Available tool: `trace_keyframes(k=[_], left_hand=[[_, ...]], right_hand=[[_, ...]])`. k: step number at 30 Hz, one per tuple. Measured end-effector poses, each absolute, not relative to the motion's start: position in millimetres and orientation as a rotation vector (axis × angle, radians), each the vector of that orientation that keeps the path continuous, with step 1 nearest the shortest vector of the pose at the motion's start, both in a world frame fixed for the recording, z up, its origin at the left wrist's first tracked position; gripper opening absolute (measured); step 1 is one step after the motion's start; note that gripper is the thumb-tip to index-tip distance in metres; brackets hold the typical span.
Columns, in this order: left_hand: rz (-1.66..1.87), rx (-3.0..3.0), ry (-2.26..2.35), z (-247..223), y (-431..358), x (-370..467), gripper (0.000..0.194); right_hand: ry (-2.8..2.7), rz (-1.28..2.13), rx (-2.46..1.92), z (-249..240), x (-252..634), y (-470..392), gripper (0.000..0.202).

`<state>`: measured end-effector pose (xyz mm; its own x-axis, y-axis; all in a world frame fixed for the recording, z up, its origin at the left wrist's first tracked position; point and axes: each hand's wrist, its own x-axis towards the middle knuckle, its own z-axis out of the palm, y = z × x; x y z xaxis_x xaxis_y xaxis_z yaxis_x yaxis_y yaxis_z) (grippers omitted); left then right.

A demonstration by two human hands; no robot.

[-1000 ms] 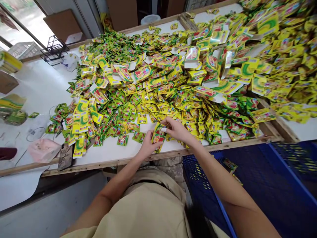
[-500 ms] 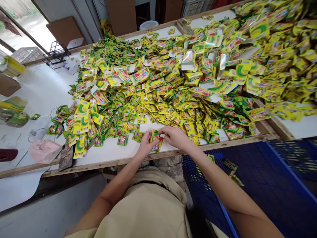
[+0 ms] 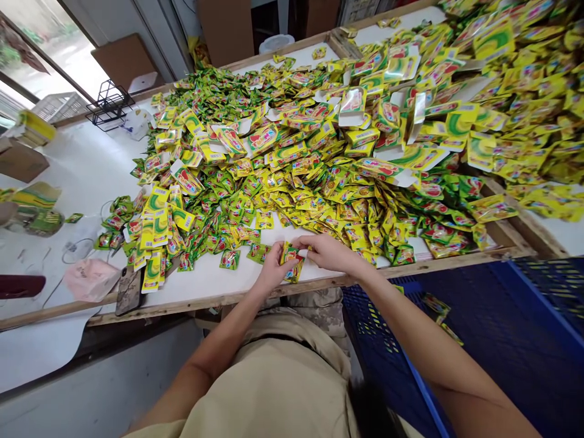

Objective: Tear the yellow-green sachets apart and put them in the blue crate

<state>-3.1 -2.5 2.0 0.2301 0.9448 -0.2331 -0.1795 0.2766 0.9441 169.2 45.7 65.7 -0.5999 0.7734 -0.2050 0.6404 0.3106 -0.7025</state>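
1. Head view, hands: the person's left hand (image 3: 272, 271) has its fingers and thumb closed around the lower left part of a small printed box (image 3: 292, 271), yellow, green and red. The right hand (image 3: 331, 254) is bent inward at the top right of that box, fingertips right up against it; from here I cannot tell whether they grip it or only touch it.
2. Head view, where the box is: it is held over the near edge of the white tabletop (image 3: 201, 286), just about above the wooden rim (image 3: 182, 306), in front of the person's belly.
3. Head view, close by: a green packet (image 3: 229, 259) lies to the left of the left hand, on the bare strip of white. Just beyond both hands begins a heap of yellow packets (image 3: 314, 213), and more printed boxes lie on top of the pile farther back.
4. Head view, left side: a cluster of yellow boxes (image 3: 155, 228) lies overlapping, with a phone (image 3: 129, 291) near it at the edge and a crumpled pink item (image 3: 91, 280) left of that. A black wire rack (image 3: 108, 103) stands at the far left.
5. Head view, right side: below the tabletop sits a blue crate (image 3: 493, 328), a few packets (image 3: 440, 310) inside. A wooden divider (image 3: 529, 228) separates off another big yellow heap (image 3: 542, 121).
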Motion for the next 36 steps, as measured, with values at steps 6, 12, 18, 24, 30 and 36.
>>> trace_keyframes(k=[6,12,18,24,30,36], left_hand=[[0.938,1.028,1.020,1.2,-0.7,-3.6,0.049],[0.907,1.002,0.979,-2.6,0.0,-3.0,0.049],[0.895,1.073,0.929,-2.5,0.1,-6.2,0.049],[0.832,1.191,0.836,5.1,-3.8,-11.2,0.048],[0.816,1.271,0.850,10.2,-4.8,-10.2,0.047],[0.825,1.228,0.887,11.2,-5.3,-10.5,0.049]], right_hand=[[-2.488,1.363,-1.304,73.6,163.8,51.5,0.027],[-2.333,1.144,-1.513,74.0,171.5,51.2,0.030],[-2.668,0.873,-1.505,85.1,168.4,59.9,0.032],[-2.680,1.245,-1.367,94.7,169.9,68.5,0.036],[-2.838,1.127,-1.485,103.6,160.7,70.0,0.032],[-2.952,0.843,-1.167,97.3,159.5,68.7,0.021]])
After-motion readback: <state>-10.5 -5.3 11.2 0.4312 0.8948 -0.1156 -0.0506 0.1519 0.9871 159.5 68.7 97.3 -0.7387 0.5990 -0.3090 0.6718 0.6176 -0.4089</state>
